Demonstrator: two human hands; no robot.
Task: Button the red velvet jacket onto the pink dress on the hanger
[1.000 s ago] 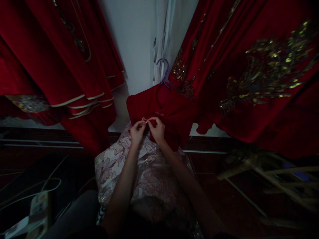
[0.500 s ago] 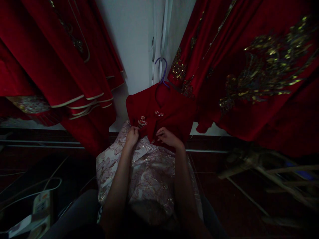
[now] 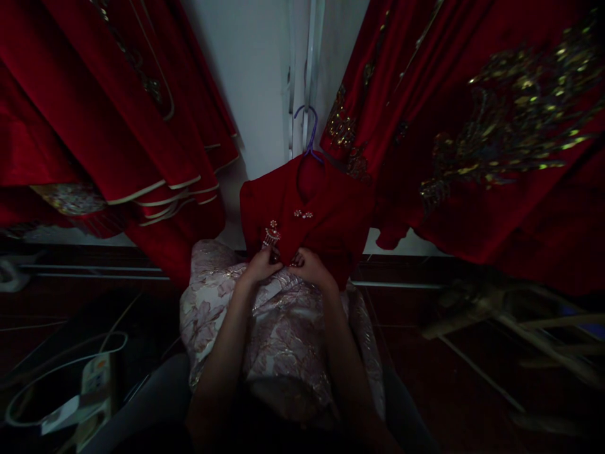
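A red jacket (image 3: 326,221) hangs from a purple hanger (image 3: 311,135) in front of me, its lower part meeting the floral brocade cloth (image 3: 293,321) over my lap. My left hand (image 3: 263,265) is closed at the jacket's front, just below a beaded tassel ornament (image 3: 271,234). Close beside it, my right hand (image 3: 309,266) pinches the front near the lower edge of the opening. A small beaded clasp (image 3: 303,214) sits higher on the chest. What lies between the fingertips is dim, but both hands seem to grip the jacket's front.
Red garments (image 3: 118,107) with pale piping hang at left, and a red garment with gold sequins (image 3: 510,126) at right. A power strip (image 3: 97,384) with a white cable lies low at left. Wooden stool-like legs (image 3: 501,315) stand at right.
My left hand has moved right, from the jacket's side edge to below the tassel ornament. My right hand has shifted slightly left and closed its fingers, so both hands are closer together.
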